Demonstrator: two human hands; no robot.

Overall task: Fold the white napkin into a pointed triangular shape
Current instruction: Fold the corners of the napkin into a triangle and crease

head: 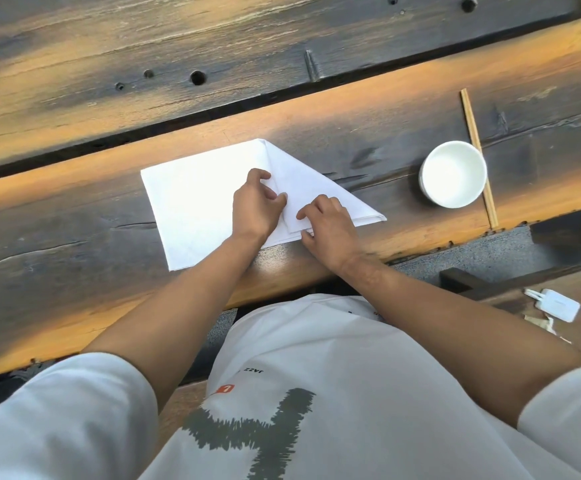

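The white napkin point(195, 206) lies flat on the dark wooden table point(74, 209), near its front edge. Its right side is folded over into a triangular flap that slopes from the top middle down to a point at the right. My left hand point(256, 206) rests on the napkin's middle, fingers curled and pressing along the flap's inner edge. My right hand point(330, 228) presses its fingertips on the flap's lower part, close to the napkin's bottom edge. The two hands are almost touching. Neither hand lifts the cloth.
A white bowl point(453, 173) stands to the right of the napkin, beside a pair of wooden chopsticks point(477, 154). A dark gap point(178, 121) runs between the table planks behind the napkin. A small white device point(316, 308) lies on a bench at lower right.
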